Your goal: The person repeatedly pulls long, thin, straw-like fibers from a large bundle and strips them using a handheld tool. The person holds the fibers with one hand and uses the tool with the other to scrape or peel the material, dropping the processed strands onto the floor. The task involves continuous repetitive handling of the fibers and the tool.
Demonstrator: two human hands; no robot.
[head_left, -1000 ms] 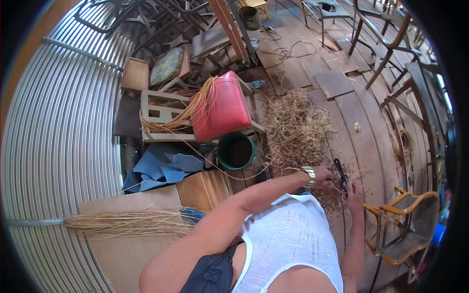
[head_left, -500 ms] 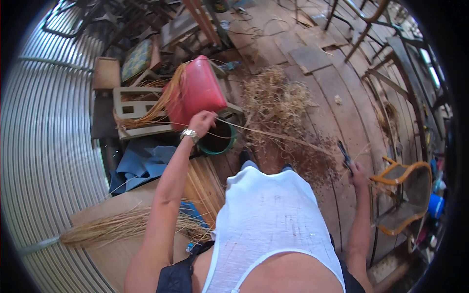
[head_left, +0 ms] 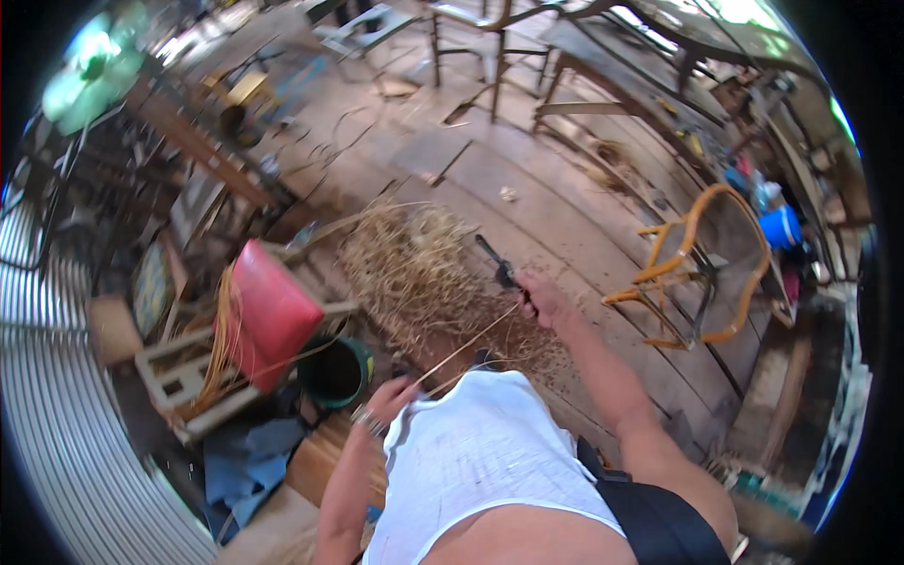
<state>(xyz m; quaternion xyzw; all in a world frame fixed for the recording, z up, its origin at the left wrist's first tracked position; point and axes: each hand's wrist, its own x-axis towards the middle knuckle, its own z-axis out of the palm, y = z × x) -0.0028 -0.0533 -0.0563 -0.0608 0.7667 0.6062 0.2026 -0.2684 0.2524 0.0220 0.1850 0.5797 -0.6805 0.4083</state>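
Note:
My left hand (head_left: 389,403), with a metal watch at its wrist, is closed on a thin pale rattan strip (head_left: 463,350) just beside my white shirt. From there the strip runs up to my right hand (head_left: 546,299). My right hand grips a dark, narrow hand tool (head_left: 496,259); its exact kind is not clear. Beyond both hands lies a tangled heap of fibre shavings (head_left: 414,268) on the plank floor. Left of my left hand stands a dark green bucket (head_left: 337,372), with a strand crossing its mouth.
A red cushion (head_left: 271,311) draped with orange strands leans on a pale wooden frame (head_left: 179,414) at the left. Blue cloth (head_left: 247,461) lies below it. At the right stands an orange-framed chair (head_left: 716,330), with a blue container (head_left: 780,228) behind. A green fan (head_left: 94,71) is far left.
My view has turned to the right. My left hand has come back from beside the red cushion toward my body, and my right hand has moved inward, shortening the gap between them.

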